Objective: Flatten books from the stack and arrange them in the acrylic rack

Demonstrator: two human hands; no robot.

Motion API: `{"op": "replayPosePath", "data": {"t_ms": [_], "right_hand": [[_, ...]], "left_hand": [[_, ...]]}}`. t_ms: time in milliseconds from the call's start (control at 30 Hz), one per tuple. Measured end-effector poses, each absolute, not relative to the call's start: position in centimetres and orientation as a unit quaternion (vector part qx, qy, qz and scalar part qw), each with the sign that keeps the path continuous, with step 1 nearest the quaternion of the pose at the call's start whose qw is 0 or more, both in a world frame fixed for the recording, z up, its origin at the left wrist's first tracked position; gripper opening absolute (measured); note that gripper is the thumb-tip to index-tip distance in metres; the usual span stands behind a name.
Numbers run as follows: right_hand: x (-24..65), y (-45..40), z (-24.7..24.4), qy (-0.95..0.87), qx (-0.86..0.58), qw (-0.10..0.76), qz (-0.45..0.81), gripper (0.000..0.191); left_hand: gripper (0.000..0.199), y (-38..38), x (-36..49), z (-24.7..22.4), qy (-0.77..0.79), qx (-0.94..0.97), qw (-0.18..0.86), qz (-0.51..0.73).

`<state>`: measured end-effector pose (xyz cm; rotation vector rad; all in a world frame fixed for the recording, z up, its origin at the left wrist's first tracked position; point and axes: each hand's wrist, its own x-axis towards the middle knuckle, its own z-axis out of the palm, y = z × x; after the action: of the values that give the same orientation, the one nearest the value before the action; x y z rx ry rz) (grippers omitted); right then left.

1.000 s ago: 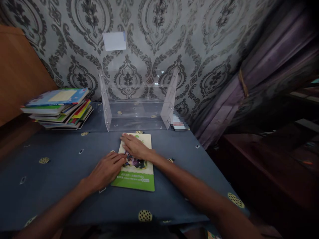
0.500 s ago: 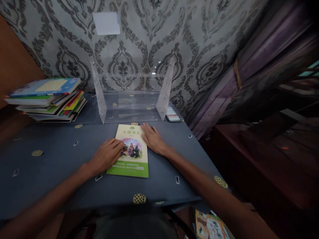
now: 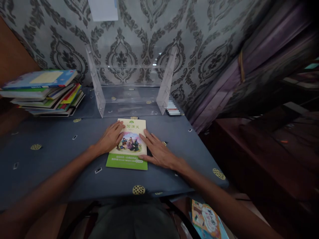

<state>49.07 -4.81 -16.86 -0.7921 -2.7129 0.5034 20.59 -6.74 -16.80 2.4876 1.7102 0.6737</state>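
Observation:
A thin book (image 3: 128, 162) with a cream and green cover lies flat and closed on the cloth-covered table, with a painted group of figures on its front. Along its upper left edge rests my left hand (image 3: 111, 137), fingers stretched out and the thumb over the cover. My right hand (image 3: 159, 151) lies at the right edge with its fingers apart, the fingertips and thumb touching the cover. Neither hand is closed round the book. Part of the title is covered by my left fingers.
Behind the book stands a clear acrylic rack (image 3: 99, 96) against the patterned wall. A stack of books (image 3: 47, 93) rises at the back left. A small blurred-out item (image 3: 173, 109) lies right of the rack. More books (image 3: 208, 219) are below the table's front edge (image 3: 174, 195).
My left hand has slid up the book's left edge. My right hand has come down from the top right corner to the middle of the right edge. The view has tilted down slightly.

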Motion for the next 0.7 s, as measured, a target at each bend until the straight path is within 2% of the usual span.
{"op": "replayPosePath", "data": {"t_ms": [333,600,700], "right_hand": [[49.0,-4.7,-16.5,-0.939,-0.267,0.134,0.171,0.086],[49.4,-7.7,-16.2,-0.953,-0.222,0.103,0.177,0.058],[49.2,-8.4,-16.1,-0.956,-0.192,0.104,0.195,0.053]], "left_hand": [[0.039,-5.1,20.1,-17.1,0.557,0.798,0.048,0.226],[0.039,-5.3,20.0,-17.3,0.556,0.795,0.050,0.238],[0.039,-5.2,20.0,-17.3,0.557,0.794,0.048,0.238]]}}
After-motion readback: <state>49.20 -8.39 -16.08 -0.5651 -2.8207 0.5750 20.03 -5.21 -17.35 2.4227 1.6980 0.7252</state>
